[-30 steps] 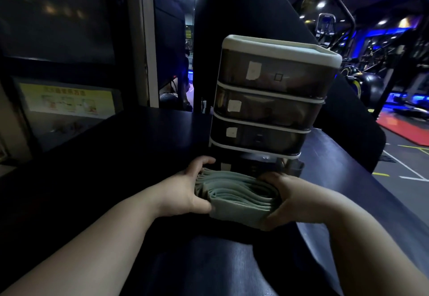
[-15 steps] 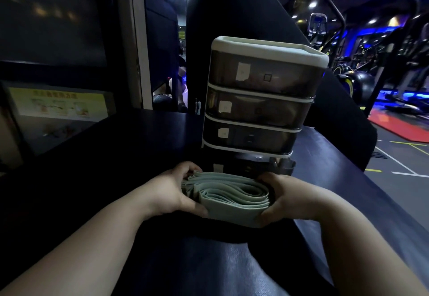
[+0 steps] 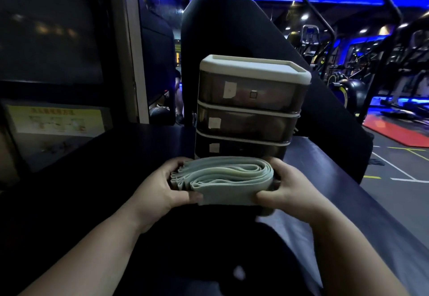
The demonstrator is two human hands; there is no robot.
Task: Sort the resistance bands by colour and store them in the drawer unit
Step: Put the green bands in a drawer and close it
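Observation:
A folded stack of pale green resistance bands [image 3: 222, 180] stands on edge in front of the drawer unit [image 3: 250, 107]. My left hand [image 3: 160, 191] grips its left end and my right hand [image 3: 287, 191] grips its right end, pressing the stack together. The unit is a small tower with a white top and dark translucent drawers, each with a white label. Three upper drawers are shut; the bottom one is hidden behind the bands. The unit stands on a dark padded bench [image 3: 336, 179].
A black upright backrest [image 3: 232, 31] rises behind the unit. A dark wall with a yellow notice [image 3: 55, 119] is at the left. Gym machines and a red mat [image 3: 394, 131] lie far right, beyond the bench edge.
Both hands have lifted the stack of bands a little, so it now covers the bottom drawer. The grip on both ends is the same.

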